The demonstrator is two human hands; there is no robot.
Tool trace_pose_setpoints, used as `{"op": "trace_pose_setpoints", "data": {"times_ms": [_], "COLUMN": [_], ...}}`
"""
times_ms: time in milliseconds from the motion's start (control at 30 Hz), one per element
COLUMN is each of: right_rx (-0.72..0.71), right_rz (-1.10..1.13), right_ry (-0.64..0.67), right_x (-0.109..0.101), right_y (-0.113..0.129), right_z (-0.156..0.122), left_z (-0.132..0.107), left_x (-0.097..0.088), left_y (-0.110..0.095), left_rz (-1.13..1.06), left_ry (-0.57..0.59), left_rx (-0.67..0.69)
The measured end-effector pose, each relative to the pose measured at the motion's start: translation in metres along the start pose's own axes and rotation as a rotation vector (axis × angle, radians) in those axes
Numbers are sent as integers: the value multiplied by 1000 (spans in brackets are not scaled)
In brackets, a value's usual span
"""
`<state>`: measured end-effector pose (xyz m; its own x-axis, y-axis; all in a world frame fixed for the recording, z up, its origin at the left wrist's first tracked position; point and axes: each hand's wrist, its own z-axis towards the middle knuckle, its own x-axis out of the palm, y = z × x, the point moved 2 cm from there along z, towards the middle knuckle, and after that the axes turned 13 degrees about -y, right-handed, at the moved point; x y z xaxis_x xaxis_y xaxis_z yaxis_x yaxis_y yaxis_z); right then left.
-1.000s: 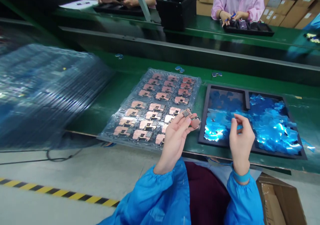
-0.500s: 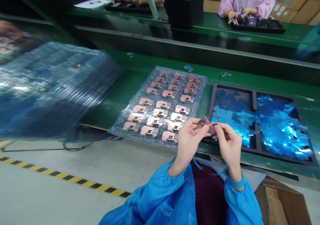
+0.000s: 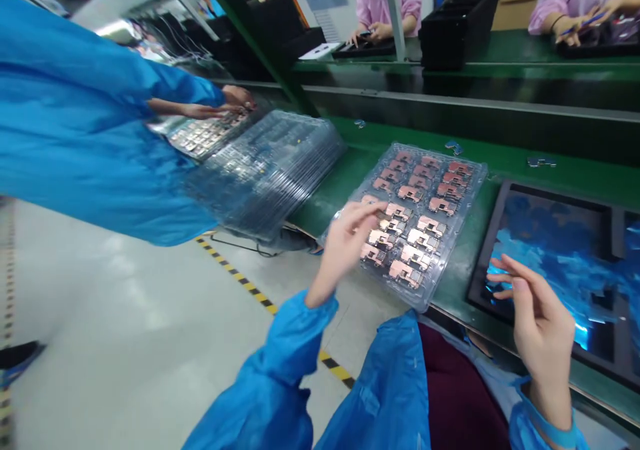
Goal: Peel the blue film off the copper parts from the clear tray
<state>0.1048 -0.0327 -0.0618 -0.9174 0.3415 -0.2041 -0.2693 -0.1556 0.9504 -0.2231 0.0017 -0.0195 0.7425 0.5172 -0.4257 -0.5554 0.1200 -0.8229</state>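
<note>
My left hand (image 3: 346, 238) reaches over the near left part of a clear plastic tray (image 3: 463, 220) that holds rows of small copper parts (image 3: 420, 200). Its fingers are stretched out, with the tips on the tray's left column, and I see nothing in them. My right hand (image 3: 540, 320) hovers over the near left corner of a black tray (image 3: 487, 250) filled with shiny blue film scraps (image 3: 555, 263). Those fingers are spread and hold nothing. Both arms wear blue sleeves.
A stack of clear trays (image 3: 265, 167) lies on the green bench (image 3: 505, 160) to the left. A co-worker's blue sleeve (image 3: 75, 123) fills the left, with that person's hands (image 3: 225, 103) on another tray. People in pink work across the belt beside black bins (image 3: 455, 23). Striped tape (image 3: 255, 295) marks the floor.
My hands, joined on a small copper part, have separated: the left went to the clear tray, the right over the blue scraps. The view swung left, showing a co-worker.
</note>
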Motion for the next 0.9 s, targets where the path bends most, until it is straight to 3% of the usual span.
{"op": "trace_pose_setpoints", "data": {"times_ms": [100,200,300,400,533,700,900], "right_rx": [-15,-39,-41,-28,-6,28,59], "right_rz": [-17,-49,-82,-97,-102,-92,-81], "right_ry": [-71,-42,-19,-34,-21,-24,-53], "right_x": [-8,-12,-14,-15,-15,-16,-19], "right_y": [0,-1,-3,-6,-10,-13,-20], "right_z": [4,4,4,4,5,7,8], "left_z": [53,88,100,93,65,33,35], "left_x": [-25,-20,-9,-5,-13,-16,-9], "left_y": [46,83,100,103,102,101,97], "left_rz": [363,482,497,511,550,596,684], "left_ry": [83,243,275,226,119,234,320], "left_rx": [179,204,239,294,337,400,440]}}
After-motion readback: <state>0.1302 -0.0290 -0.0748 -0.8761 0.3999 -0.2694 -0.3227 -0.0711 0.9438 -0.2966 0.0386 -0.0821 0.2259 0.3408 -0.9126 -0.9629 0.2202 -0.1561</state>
